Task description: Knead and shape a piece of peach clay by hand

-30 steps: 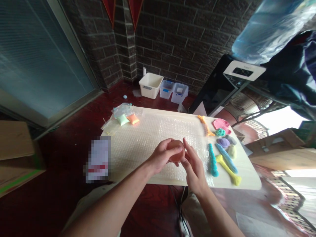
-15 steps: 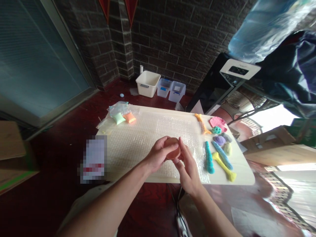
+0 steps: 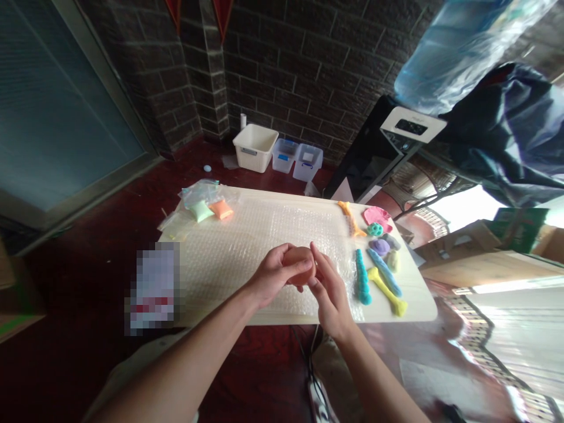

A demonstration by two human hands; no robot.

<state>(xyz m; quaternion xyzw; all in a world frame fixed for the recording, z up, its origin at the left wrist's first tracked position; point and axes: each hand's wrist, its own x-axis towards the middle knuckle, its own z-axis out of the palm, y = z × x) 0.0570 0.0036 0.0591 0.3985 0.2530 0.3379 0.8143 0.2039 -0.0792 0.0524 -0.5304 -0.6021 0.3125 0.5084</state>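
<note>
Both hands meet over the front middle of a low pale table [image 3: 211, 314] covered with bubble wrap [image 3: 264, 235]. My left hand [image 3: 268, 279] cups an orange-brown lump of clay [image 3: 300, 263], fingers curled round it. My right hand [image 3: 328, 294] presses against the lump's right side, fingers closed on it. To the right lie several shaped clay pieces: a teal strip [image 3: 362, 277], a blue strip [image 3: 385, 271], a yellow bone shape [image 3: 388, 291], a purple blob [image 3: 379, 247], a pink piece [image 3: 376, 216] and an orange piece [image 3: 350, 218].
Small bags with green clay [image 3: 200, 210] and orange clay [image 3: 220, 208] lie at the table's far left corner. A white basket [image 3: 254, 147] and two clear bins [image 3: 296, 160] stand by the brick wall. A water dispenser [image 3: 396, 141] stands at the right. Cardboard boxes [image 3: 484, 264] lie further right.
The view has shifted, so everything sits lower-left in the picture. My hands stay together on the lump, with the fingers slightly rearranged round it.
</note>
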